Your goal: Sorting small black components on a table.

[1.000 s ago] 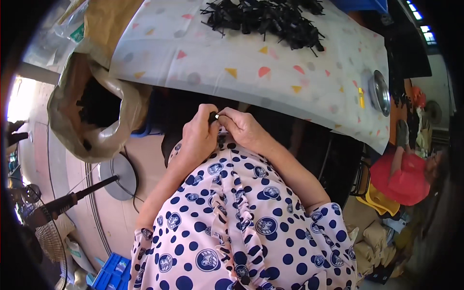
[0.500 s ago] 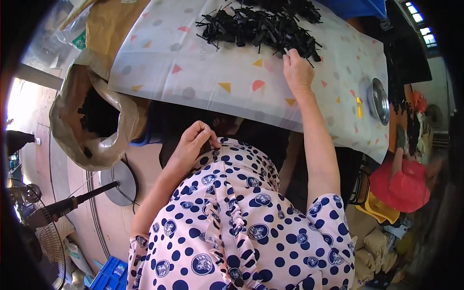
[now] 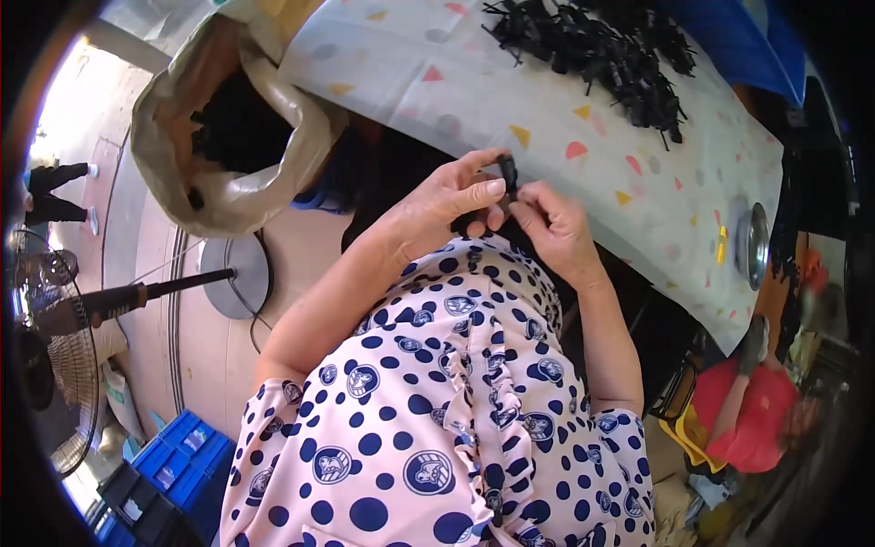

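My left hand (image 3: 458,196) holds a small black piece (image 3: 508,170) between thumb and forefinger, above my lap at the table's near edge. Against it, my right hand (image 3: 556,226) is closed in a pinch at the lower end of the same piece. Its exact kind is too small to make out. On the patterned tablecloth (image 3: 510,100), beyond my hands, lies a pile of thin black pieces (image 3: 602,56) with narrow ends sticking out.
A large sack (image 3: 164,187) with black contents stands left of the table. A metal bowl (image 3: 756,246) and a yellow tool (image 3: 722,244) are on the cloth's right. A blue bin (image 3: 743,41) sits far right. A fan (image 3: 64,356) is at left; a person in red (image 3: 752,415) at right.
My right hand has come back from the pile to meet my left hand. The left has risen from my lap, and a black piece is now between them. The view has shifted.
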`<state>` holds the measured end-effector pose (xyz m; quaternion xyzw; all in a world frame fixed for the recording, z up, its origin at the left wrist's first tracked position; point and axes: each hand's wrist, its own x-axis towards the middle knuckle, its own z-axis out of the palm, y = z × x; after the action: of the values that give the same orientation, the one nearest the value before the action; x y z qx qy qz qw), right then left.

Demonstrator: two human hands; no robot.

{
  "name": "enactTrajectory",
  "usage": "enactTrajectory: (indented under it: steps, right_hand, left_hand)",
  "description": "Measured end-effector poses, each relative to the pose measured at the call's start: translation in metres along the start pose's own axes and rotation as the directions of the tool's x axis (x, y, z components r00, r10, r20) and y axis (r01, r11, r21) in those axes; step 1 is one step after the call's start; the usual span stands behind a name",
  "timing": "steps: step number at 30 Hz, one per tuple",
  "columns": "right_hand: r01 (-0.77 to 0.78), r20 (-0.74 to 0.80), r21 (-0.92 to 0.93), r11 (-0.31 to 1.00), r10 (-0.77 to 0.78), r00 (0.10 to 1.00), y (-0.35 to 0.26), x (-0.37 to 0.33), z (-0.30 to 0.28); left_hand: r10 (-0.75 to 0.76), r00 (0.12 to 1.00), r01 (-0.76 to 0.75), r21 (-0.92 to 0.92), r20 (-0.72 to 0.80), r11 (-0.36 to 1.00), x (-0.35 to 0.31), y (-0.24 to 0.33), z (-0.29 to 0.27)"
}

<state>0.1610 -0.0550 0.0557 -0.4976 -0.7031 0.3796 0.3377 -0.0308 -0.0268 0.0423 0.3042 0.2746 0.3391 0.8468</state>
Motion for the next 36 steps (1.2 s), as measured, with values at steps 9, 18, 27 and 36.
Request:
enactTrajectory:
  steps: [9, 18, 27, 36]
  right_hand:
    - [0.024, 0.111, -0.052, 0.998, -0.018, 0.994, 0.007, -0.013, 0.029]
    - [-0.152, -0.004, 0.185, 0.971, 0.156, 0.988, -0.005, -0.008, 0.044]
    - [-0.215, 0.061, 0.196, 0.957, 0.207, 0.976, 0.005, -0.010, 0.045]
    - [-0.125, -0.010, 0.241, 0.962, 0.131, 0.991, 0.016, -0.010, 0.054]
  left_hand:
    - [0.060, 0.992, -0.072, -0.106, -0.113, 0.992, -0.012, -0.022, -0.018]
    - [0.332, 0.931, -0.204, 0.541, -0.150, 0.816, -0.012, -0.031, -0.010]
    - [0.462, 0.885, -0.197, 0.848, -0.062, 0.491, -0.011, -0.037, -0.006]
    - [0.512, 0.856, -0.086, 0.956, -0.074, 0.282, -0.010, -0.037, 0.002]
